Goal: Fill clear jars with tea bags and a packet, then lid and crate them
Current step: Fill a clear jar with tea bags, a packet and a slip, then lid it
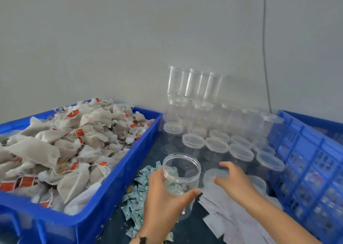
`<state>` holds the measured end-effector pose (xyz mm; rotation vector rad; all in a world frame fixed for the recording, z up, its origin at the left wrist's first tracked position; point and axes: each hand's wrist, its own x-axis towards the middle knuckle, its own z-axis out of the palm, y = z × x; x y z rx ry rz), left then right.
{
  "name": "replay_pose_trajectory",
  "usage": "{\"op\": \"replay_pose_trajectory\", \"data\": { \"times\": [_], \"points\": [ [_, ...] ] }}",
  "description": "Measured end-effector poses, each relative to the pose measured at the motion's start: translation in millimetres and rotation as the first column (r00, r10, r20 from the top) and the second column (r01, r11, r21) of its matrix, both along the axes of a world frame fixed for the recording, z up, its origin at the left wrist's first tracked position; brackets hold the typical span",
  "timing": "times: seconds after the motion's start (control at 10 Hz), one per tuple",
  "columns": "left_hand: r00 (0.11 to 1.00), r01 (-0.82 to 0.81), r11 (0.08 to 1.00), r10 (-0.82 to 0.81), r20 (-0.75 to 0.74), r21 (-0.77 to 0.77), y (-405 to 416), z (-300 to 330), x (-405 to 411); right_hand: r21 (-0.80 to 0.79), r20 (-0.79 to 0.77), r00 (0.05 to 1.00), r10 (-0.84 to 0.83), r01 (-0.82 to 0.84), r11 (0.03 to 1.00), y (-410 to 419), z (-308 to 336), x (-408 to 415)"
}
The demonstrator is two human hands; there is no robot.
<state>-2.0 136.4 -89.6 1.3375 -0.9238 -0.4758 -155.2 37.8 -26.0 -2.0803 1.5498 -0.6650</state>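
Observation:
My left hand (163,197) grips an open clear jar (182,171) from the side, near the middle of the table; the jar has no lid and looks empty. My right hand (233,178) holds a clear lid (213,177) just right of the jar, fingers curled over its edge. A blue bin (118,178) on the left is heaped with tea bags (74,147) bearing red tags. Small green-white packets (139,193) lie scattered on the table beside the bin.
Several lidded clear jars (217,145) stand behind my hands, with more stacked against the wall (193,84). A blue lattice crate (311,160) stands at the right. White paper strips (228,212) lie under my right forearm. A dark cable hangs down the wall.

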Motion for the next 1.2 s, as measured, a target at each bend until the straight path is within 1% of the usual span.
{"op": "replay_pose_trajectory", "data": {
  "times": [0.1,0.2,0.3,0.4,0.5,0.6,0.7,0.8,0.9,1.0,1.1,1.2],
  "points": [
    [0.999,-0.046,0.999,0.046,-0.016,-0.004,-8,5,18,-0.048,0.074,0.99,0.124,-0.121,0.992,5,20,26],
    [0.992,-0.098,0.993,0.103,-0.077,0.071,-15,10,36,-0.157,0.129,0.944,0.304,-0.284,0.946,14,65,76],
    [0.987,-0.117,0.984,0.13,-0.096,0.133,-16,9,41,-0.181,0.262,0.874,0.41,-0.372,0.91,12,89,117],
    [0.988,-0.083,0.987,0.099,-0.122,0.134,-16,7,45,-0.134,0.301,0.812,0.501,-0.484,0.865,-2,100,184],
    [0.989,-0.094,0.986,0.108,-0.102,0.138,-20,0,50,-0.104,-0.003,0.809,0.587,-0.584,0.805,-20,88,230],
    [0.99,-0.105,0.976,0.122,-0.078,0.192,-22,-11,58,0.044,-0.487,0.64,0.594,-0.661,0.749,-45,56,279],
    [0.984,-0.128,0.969,0.151,-0.094,0.212,-22,-22,66,0.185,-0.7,0.446,0.558,-0.642,0.744,-56,39,295],
    [0.98,-0.111,0.971,0.142,-0.138,0.21,-19,-26,75,0.224,-0.77,0.368,0.522,-0.61,0.76,-60,20,303],
    [0.989,-0.079,0.971,0.105,-0.104,0.224,-20,-20,76,0.168,-0.663,0.51,0.548,-0.613,0.772,-61,32,295],
    [0.983,-0.084,0.969,0.119,-0.143,0.231,-29,-14,75,-0.054,-0.355,0.754,0.552,-0.606,0.793,-63,63,271],
    [0.99,-0.017,0.974,0.048,-0.131,0.226,-36,-2,73,-0.202,-0.224,0.781,0.583,-0.622,0.756,-50,118,233],
    [0.995,-0.053,0.99,0.064,-0.081,0.13,-42,7,73,-0.22,-0.216,0.74,0.637,-0.672,0.707,-40,144,195]
  ]
}}
